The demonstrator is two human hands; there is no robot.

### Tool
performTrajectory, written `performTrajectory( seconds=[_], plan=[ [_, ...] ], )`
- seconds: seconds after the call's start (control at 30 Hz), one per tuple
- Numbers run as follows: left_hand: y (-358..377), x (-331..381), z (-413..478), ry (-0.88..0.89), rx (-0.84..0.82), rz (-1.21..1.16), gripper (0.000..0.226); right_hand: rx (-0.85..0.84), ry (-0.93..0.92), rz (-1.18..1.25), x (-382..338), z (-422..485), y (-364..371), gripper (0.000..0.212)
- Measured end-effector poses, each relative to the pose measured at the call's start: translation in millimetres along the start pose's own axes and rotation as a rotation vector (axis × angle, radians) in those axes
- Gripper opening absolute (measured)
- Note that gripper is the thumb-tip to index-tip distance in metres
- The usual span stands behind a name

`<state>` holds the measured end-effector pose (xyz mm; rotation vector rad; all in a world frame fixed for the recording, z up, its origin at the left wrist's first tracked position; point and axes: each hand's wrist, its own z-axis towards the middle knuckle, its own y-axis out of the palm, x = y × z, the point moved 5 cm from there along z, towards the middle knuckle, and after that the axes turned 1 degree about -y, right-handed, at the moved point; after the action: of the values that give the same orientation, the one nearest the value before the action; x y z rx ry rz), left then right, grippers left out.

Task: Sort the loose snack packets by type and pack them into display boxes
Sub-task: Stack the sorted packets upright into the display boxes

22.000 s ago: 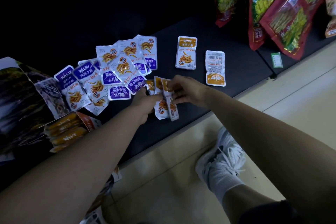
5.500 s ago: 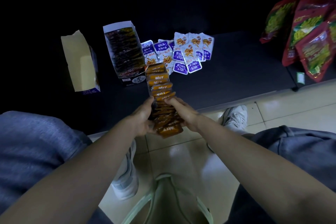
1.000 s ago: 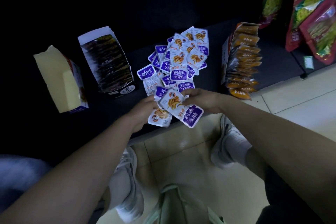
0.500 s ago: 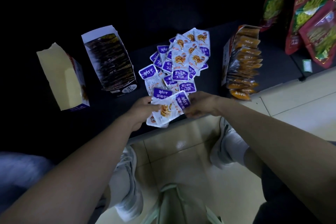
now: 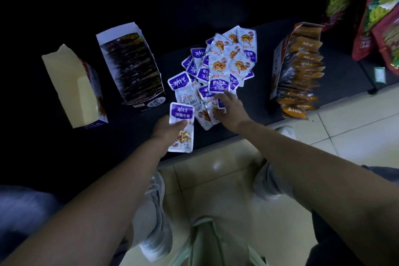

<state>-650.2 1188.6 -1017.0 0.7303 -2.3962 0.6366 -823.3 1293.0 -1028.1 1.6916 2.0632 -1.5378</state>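
**Step in hand:** gathering the purple type. The left hand (image 5: 167, 130) holds a purple-and-white foil snack packet (image 5: 181, 114) just below centre frame, over the near edge of the black surface (image 5: 133, 136). Its fingers (image 5: 180, 124) are curled round the packet's middle. Whether more packets lie behind it cannot be told. The right hand (image 5: 232, 111) rests on the near edge of the loose pile of purple-and-white packets (image 5: 224, 65) at centre frame, fingers (image 5: 222, 98) bent onto the foil. Whether they have pinched 1 cannot be told.

**Boxes:** 3 stand on the surface.
- A pale yellow cardboard display box (image 5: 71, 84) is at left, its contents unclear.
- A white-rimmed box of dark packets (image 5: 131, 65) stands beside it.
- A box of orange packets (image 5: 299, 67) is right of centre.

**Judgement:** the orange and dark types look packed and the purple remains. The next move calls for the right hand to lift 1 packet clear of its overlapping neighbours and square it against the held one. Slick foil may slip.

**Change:** 0.5 s earlier both hands held the packet together. Now the right hand has gone to the pile and the left holds it alone. 5.5 s earlier the orange box was in both hands; it now stands on the surface
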Motion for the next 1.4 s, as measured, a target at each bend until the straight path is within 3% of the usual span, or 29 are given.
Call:
performTrajectory(
  seconds=[0.1, 0.23, 0.27, 0.37, 0.43, 0.6, 0.83, 0.93, 1.07, 1.2, 1.3, 1.4],
  plan=[
    [-9.2, -10.3, 6.0, -0.033, 0.044, -0.019, 0.021, -0.147, -0.095, -0.281, 0.4, -0.4, 19.2, 0.069],
    [-8.7, -16.5, 10.2, -0.051, 0.038, -0.050, 0.018, 0.131, -0.086, -0.202, 5.6, 2.9, 7.7, 0.031],
    [-8.1, -15.7, 10.8, -0.049, 0.043, -0.058, 0.019, 0.170, -0.046, -0.187, 8.6, 3.9, 4.9, 0.035],
    [-6.1, -14.2, 12.5, -0.056, 0.043, -0.062, 0.026, 0.198, 0.096, -0.191, 16.1, 3.3, 4.7, 0.072],
    [-4.7, -14.1, 13.3, -0.061, 0.031, -0.066, 0.028, 0.161, 0.090, -0.222, 15.5, 2.9, 11.3, 0.084],
    [-3.8, -13.8, 13.5, -0.064, 0.024, -0.064, 0.028, 0.183, 0.014, -0.100, 11.6, 8.3, 10.2, 0.083],
    [-1.2, -13.9, 12.4, -0.070, 0.017, -0.070, 0.029, 0.265, 0.076, -0.213, 41.6, 0.5, -12.1, 0.073],
    [2.3, -10.2, 11.6, -0.075, 0.013, -0.092, 0.021, 0.248, 0.090, -0.139, 39.3, -2.3, -8.7, 0.068],
    [4.1, -7.0, 10.8, -0.077, 0.009, -0.105, 0.018, 0.340, -0.078, -0.380, 24.3, -11.2, -4.5, 0.070],
    [1.4, -9.3, 11.1, -0.088, 0.017, -0.072, 0.025, 0.041, -0.358, -0.666, 6.2, -6.0, 17.1, 0.085],
    [-0.6, -11.2, 12.1, -0.090, 0.020, -0.074, 0.025, 0.055, -0.220, -0.582, 6.6, -0.5, 15.3, 0.091],
    [-2.2, -11.3, 10.6, -0.090, 0.021, -0.067, 0.027, 0.132, -0.096, -0.323, 5.7, 1.1, 7.5, 0.076]
  ],
)
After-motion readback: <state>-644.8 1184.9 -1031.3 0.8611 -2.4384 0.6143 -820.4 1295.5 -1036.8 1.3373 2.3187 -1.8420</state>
